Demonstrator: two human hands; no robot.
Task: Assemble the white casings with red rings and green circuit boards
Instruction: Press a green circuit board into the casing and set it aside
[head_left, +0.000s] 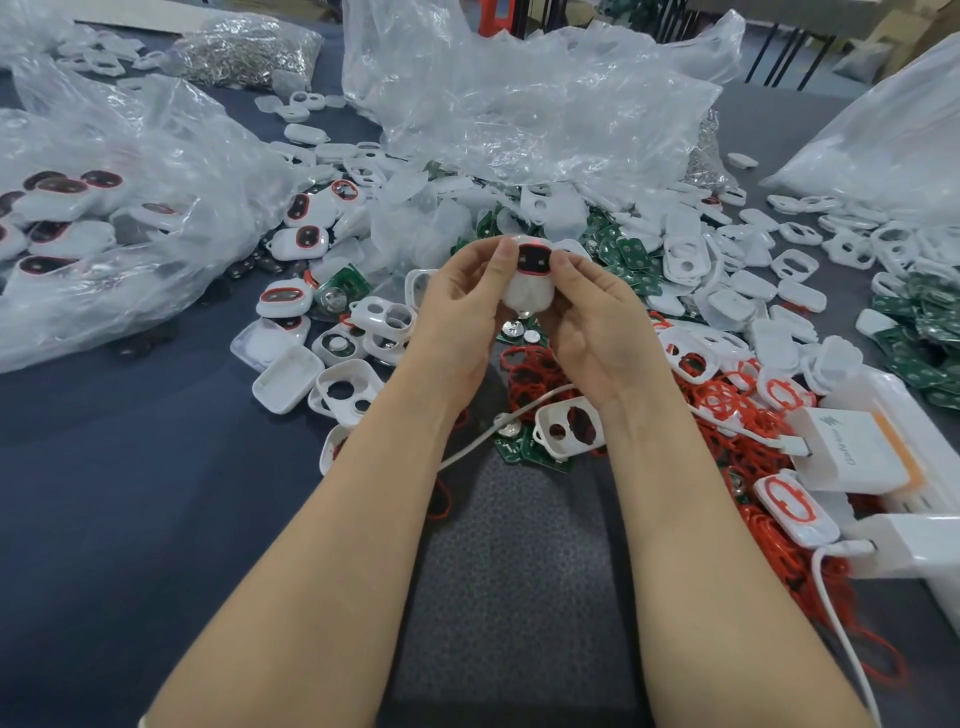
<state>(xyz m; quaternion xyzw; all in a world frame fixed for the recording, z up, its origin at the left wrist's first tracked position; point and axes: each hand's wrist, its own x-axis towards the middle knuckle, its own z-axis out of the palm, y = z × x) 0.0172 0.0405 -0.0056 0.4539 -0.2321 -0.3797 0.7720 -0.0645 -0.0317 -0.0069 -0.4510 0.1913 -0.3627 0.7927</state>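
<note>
Loose red rings lie just under the hands. The left hand and right hand pinch one white casing between them, red ring in place. I think they are pressing it shut. Next it needs a firm squeeze. Green circuit boards sit just past the hands.

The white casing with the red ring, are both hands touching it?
Touching. The head view shows the left hand and the right hand both holding the white casing, thumbs pressed beside its red ring, with no gap.
</note>
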